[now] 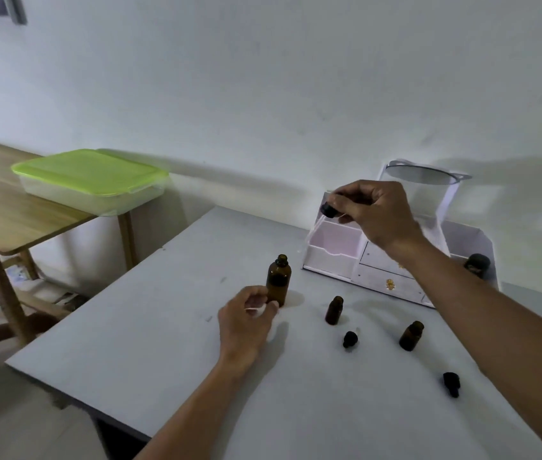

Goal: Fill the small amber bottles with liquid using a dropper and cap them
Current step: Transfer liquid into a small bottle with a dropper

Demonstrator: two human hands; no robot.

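Head view shows the right hand point(374, 212) raised above the desk point(170, 353), its fingers pinched on the black dropper point(329, 210) — the thin glass tube points down-left toward the open large amber bottle point(278, 280). The left hand point(246, 322) rests curled beside this bottle's base, probably to steady it; I cannot tell if it grips. Two small amber bottles point(334, 310) stand uncapped nearby — their black caps point(350, 339) lie loose.

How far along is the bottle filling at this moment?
Early. Nothing looks finished: the two small amber bottles stand open, and two black caps lie loose on the grey table. In hand: the right hand holds the dropper raised, while the left hand rests at the base of the open larger bottle. Filling and capping both small bottles remain.
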